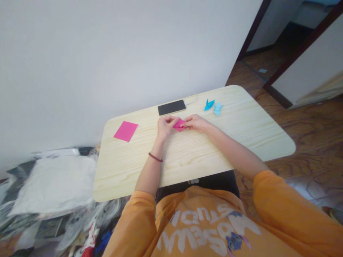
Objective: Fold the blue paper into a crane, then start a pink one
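Pink paper is where the action is: a small, folded hot-pink paper piece (179,125) sits between both hands, toward the far side of the pale wood-grain table (203,153). Call that piece the middle of the clock. Left hand (166,125) comes in at 9 and pinches its edge between thumb and fingers, with a dark red beaded bracelet (155,157) on that wrist. Right hand (195,123) is at 3, fingertips gripping the other side. Exact folds are too small to make out, sorry.

Just beyond, around 11 to 12, lies a black-screened rectangular phone (172,107) with a thin white cable (192,101) plugged in. Around 2 there's a bright blue folded-paper figure (209,104), with a pale blue folded-paper figure (218,109) right beside it. Flat magenta square paper (126,131) lies at 9, well apart from the hands.
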The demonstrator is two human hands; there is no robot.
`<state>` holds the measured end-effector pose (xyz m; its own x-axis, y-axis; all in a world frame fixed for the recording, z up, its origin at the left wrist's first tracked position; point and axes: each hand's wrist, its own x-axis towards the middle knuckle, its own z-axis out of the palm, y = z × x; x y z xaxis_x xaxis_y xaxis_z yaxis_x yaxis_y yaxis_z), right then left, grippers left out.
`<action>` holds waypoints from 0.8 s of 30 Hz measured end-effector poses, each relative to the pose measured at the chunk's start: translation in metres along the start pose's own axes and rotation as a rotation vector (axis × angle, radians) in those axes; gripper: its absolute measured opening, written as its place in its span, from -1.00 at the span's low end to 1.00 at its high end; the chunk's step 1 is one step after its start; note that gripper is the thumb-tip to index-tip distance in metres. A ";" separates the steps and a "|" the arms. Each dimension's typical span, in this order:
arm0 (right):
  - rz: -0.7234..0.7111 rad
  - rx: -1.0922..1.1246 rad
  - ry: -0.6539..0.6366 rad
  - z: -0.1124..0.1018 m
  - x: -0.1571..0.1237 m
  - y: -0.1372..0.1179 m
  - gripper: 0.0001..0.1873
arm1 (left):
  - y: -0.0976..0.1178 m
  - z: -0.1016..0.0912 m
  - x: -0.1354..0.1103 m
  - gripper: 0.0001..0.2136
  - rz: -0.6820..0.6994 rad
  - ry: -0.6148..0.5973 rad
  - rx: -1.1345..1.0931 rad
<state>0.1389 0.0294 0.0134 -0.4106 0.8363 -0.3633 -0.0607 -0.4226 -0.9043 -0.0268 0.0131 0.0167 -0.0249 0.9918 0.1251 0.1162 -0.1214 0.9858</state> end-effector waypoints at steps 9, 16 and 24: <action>-0.035 -0.032 0.002 -0.001 0.002 0.003 -0.81 | 0.001 0.001 -0.001 -0.83 0.011 0.016 0.023; -0.040 -0.040 0.020 -0.003 0.005 0.006 -0.81 | -0.003 0.000 0.000 -0.78 0.021 -0.003 0.018; -0.043 -0.060 0.029 -0.003 0.005 0.005 -0.79 | 0.002 -0.007 0.000 -0.81 -0.024 -0.088 -0.020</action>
<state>0.1389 0.0320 0.0062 -0.3824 0.8631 -0.3298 -0.0223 -0.3654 -0.9306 -0.0340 0.0122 0.0196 0.0597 0.9940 0.0920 0.0965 -0.0975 0.9905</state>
